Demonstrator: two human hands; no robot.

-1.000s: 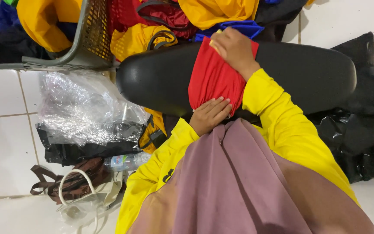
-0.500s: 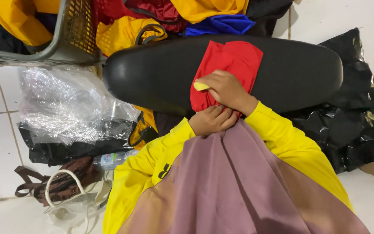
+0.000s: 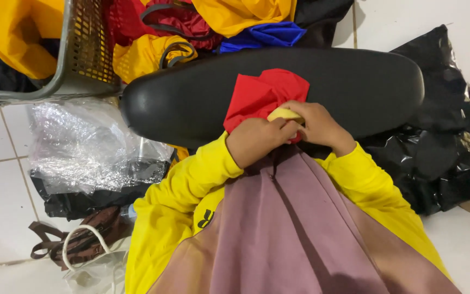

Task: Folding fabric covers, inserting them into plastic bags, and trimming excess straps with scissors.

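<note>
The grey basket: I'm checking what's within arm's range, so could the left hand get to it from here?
Probably yes: the left hand is busy on the red cloth, but only open black cushion separates it from the grey basket.

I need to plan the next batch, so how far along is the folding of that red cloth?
The red cloth is gathered small on the black pad. Left hand and right hand pinch its near edge. A heap of coloured fabric lies unfolded beyond.

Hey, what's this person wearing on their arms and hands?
Both arms are in bright yellow long sleeves ending at the wrists. The left sleeve carries a small dark marking low down. The left hand and right hand are bare: no gloves.
</note>
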